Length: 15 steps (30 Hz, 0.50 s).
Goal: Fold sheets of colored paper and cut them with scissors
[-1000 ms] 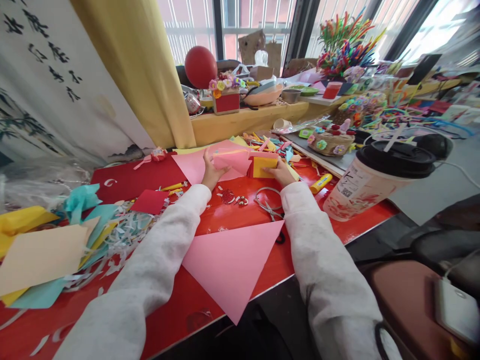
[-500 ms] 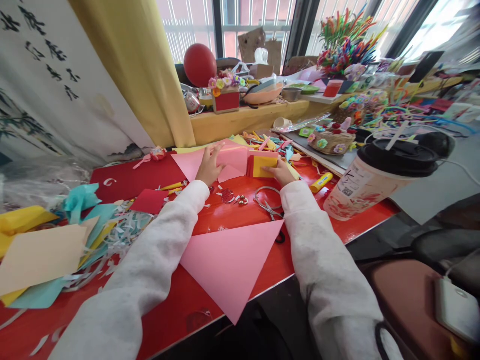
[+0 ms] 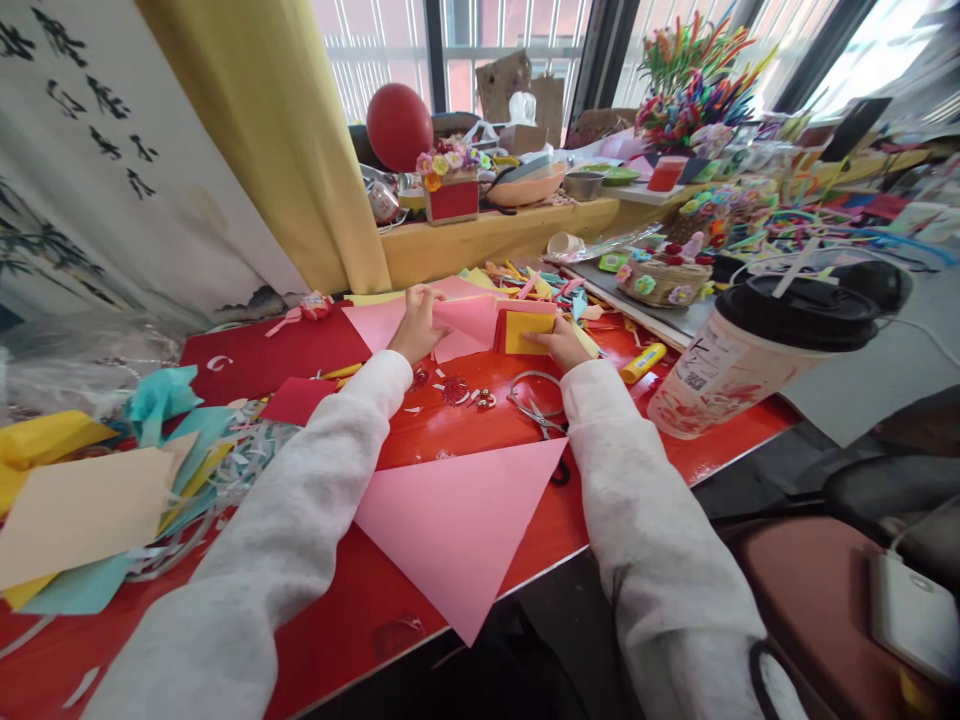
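A folded pink paper stands upright beyond the middle of the table. My left hand has its fingers bent round the left edge of this paper, thumb in front. To its right is a small yellow and red paper piece, which meets the pink paper's right side; whether they are joined I cannot tell. My right hand pinches that piece at its right edge. Nearer to me a large pink sheet lies over the table edge. Scissors and a metal ring lie below my right hand.
A lidded drink cup and a yellow glue stick are on the right. Coloured sheets and paper shreds lie at the left. A woven basket sits on a dark board. Small red and gold beads lie at mid-table.
My left hand has loosened from the pink paper with its fingers spread, then closed again at the paper's left edge. My right hand has stayed on the yellow and red piece.
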Motion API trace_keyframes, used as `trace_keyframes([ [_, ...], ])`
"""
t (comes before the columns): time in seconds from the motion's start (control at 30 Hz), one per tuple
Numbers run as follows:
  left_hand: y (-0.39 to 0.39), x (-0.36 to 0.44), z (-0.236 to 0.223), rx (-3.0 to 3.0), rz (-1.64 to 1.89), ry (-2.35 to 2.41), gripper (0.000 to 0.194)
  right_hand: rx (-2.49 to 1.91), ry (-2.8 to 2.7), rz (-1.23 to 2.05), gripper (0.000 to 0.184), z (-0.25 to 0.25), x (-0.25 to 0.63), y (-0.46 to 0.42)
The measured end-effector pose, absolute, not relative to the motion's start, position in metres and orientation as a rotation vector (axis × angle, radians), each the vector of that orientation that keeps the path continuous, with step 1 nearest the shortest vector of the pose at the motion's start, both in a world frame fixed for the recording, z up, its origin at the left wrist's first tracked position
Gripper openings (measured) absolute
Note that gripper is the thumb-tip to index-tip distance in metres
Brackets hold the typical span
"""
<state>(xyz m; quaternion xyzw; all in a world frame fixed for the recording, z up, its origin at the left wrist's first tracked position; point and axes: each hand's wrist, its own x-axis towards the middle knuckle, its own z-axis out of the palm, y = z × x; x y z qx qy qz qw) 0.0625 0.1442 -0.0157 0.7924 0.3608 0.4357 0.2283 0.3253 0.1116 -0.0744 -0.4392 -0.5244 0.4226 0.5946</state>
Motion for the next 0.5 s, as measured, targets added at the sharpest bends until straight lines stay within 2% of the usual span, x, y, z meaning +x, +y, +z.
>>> trace_keyframes([
  [0.2, 0.138, 0.062, -0.009, 1.946, 1.096, 0.994, 0.047, -1.081, -1.237, 0.947, 0.057, -0.068, 0.327, 0.109],
  [0.37, 0.139, 0.069, 0.001, 1.833, 0.943, 1.045, 0.058, -1.185, -1.232, 0.878, 0.059, -0.054, 0.34, 0.107],
  [0.5, 0.142, 0.074, -0.008, 1.813, 0.734, 1.167, 0.064, -1.341, -1.252, 0.824, 0.051, -0.061, 0.341, 0.11],
])
